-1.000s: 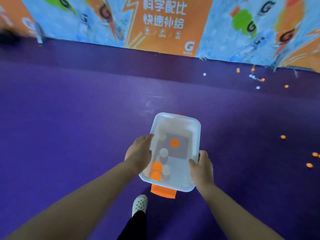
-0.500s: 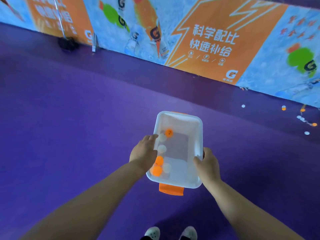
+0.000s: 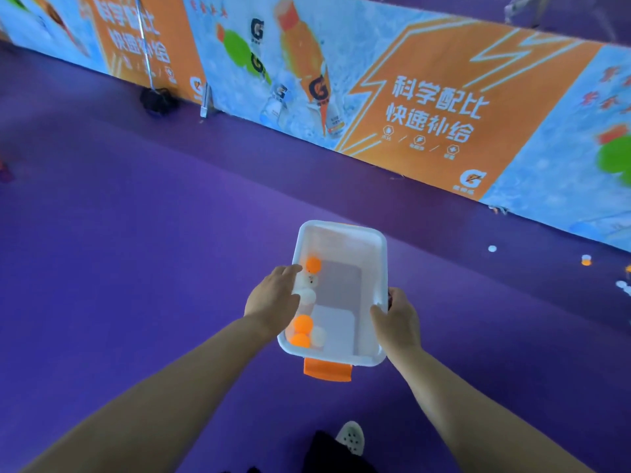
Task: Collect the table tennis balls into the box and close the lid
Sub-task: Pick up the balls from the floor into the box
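I carry a translucent white box [image 3: 377,254] with no lid on it, above the purple floor. My left hand [image 3: 273,300] grips its left long side and my right hand [image 3: 396,314] grips its right long side. An orange latch [image 3: 327,370] hangs at the box's near end. Inside, several orange and white table tennis balls [image 3: 302,324] lie along the left wall. More loose balls, among them a white ball [image 3: 492,248] and an orange ball [image 3: 586,260], lie on the floor at the far right by the barrier. No lid is in view.
A printed orange and blue advertising barrier [image 3: 426,107] runs across the back. A dark object [image 3: 157,100] and a metal stand [image 3: 205,100] sit at its foot on the left. My white shoe [image 3: 351,438] shows below the box. Purple floor [image 3: 136,250] spreads all around.
The view has swung left along the barrier, so the loose balls now sit at the far right edge. Both hands keep hold of the box. The balls inside have rolled against its left wall.
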Available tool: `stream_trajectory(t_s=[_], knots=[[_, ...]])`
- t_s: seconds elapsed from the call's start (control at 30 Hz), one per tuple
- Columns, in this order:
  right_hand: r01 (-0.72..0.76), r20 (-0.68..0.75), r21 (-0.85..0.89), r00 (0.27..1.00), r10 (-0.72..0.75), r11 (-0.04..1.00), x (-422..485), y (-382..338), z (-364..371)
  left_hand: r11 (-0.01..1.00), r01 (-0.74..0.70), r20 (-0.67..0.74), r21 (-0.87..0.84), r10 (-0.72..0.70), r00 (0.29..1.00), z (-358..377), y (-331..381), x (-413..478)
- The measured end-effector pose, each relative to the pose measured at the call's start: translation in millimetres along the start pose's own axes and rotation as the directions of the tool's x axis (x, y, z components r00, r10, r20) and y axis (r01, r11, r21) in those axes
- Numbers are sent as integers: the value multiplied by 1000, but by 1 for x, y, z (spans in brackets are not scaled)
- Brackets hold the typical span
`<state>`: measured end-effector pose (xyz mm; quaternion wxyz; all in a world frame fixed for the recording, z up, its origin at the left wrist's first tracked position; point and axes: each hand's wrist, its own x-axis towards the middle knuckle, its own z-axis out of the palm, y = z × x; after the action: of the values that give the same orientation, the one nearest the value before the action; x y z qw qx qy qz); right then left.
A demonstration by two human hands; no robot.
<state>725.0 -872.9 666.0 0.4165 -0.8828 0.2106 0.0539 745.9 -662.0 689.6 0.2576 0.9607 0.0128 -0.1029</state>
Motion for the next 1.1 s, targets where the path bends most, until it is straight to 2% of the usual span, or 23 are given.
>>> stream_trajectory(t_s=[0.33, 0.53, 0.8, 0.97, 1.1], knots=[[-108, -114, -79, 989, 99, 991, 120, 62, -120, 997, -80, 87, 5, 79, 993, 71, 149, 106], [-204, -232, -25, 953, 193, 979, 188, 103, -184, 966, -258, 179, 10, 252, 951, 117, 241, 191], [-387, -370, 122, 837, 404, 914, 305, 136, -277, 851, -525, 311, -31, 507, 804, 172, 390, 333], [-485, -434, 261, 713, 550, 835, 371, 152, -330, 739, -673, 377, -45, 636, 673, 206, 489, 416], [-530, -469, 364, 606, 642, 766, 405, 173, -371, 682, -730, 472, -48, 659, 585, 239, 563, 453]])
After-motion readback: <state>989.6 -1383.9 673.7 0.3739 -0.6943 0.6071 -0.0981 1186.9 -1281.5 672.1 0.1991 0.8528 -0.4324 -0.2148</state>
